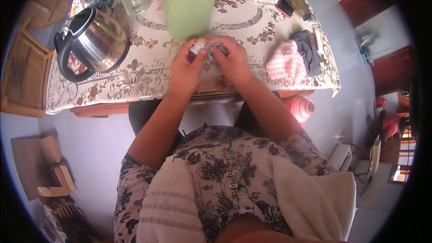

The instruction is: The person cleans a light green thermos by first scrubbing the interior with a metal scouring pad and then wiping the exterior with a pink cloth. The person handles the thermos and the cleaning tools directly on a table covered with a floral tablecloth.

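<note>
Left of the green flask (189, 15): steel kettle (101, 40), handle outward, presumably for easy grasping; before the flask: left hand (186, 65), fingers curled around a small white-and-tan bottle (196, 47), likely to steady it; right hand (235, 58), fingers pinched on a crinkled silvery piece (218, 51), material unclear, close beside the bottle; right of the flask: pink knit (287, 63) and grey cloth (307, 53), perhaps leaving the hands room

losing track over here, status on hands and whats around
Left fingers gripping small white container. Right fingers holding crumpled grey material. Green flask standing just beyond.
</note>
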A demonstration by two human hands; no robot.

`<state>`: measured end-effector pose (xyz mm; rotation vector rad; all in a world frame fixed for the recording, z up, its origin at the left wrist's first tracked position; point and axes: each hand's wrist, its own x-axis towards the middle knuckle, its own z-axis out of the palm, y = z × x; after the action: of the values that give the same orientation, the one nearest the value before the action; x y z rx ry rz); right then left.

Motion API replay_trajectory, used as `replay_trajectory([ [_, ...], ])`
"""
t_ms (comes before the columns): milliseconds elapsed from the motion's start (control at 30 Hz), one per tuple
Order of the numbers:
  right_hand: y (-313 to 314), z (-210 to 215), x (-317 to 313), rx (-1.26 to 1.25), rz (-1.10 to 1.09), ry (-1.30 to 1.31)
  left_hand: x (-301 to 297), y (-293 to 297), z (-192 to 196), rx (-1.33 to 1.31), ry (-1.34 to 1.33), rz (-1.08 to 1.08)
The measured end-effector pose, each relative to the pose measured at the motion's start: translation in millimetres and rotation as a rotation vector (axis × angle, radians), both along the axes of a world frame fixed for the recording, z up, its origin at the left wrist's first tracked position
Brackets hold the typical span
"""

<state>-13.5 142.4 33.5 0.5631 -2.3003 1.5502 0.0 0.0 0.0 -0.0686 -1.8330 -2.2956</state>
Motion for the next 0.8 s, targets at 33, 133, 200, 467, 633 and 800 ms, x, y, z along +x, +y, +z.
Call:
replay_trajectory([
  [33, 1.2, 2.9, 0.9, 0.036, -0.019, 0.033, 1.8, 2.8, 3.9, -0.047, -0.008, 0.002],
  [133, -2.0, -1.2, -2.0, 0.098, -0.056, 0.099, -2.1, 2.8, -7.9, -0.165, 0.003, 0.049],
  [200, -3.4, -4.5, -4.2, 0.064, -0.068, -0.005, -8.1, 1.8, -14.8, -0.275, 0.058, 0.102],
  [467, 9.4, -7.3, -6.9, 0.109, -0.043, 0.050, -2.5, 7.1, -5.0, -0.601, 0.217, 0.236],
  [633, 17.5, -3.0, -10.7, 0.177, -0.063, -0.030, 3.1, 11.1, 2.6, -0.718, 0.234, 0.227],
  [800, 25.9, -11.6, -17.2, 0.007, 0.021, -0.364, 0.2, 9.2, 2.8, -0.821, 0.270, 0.226],
])
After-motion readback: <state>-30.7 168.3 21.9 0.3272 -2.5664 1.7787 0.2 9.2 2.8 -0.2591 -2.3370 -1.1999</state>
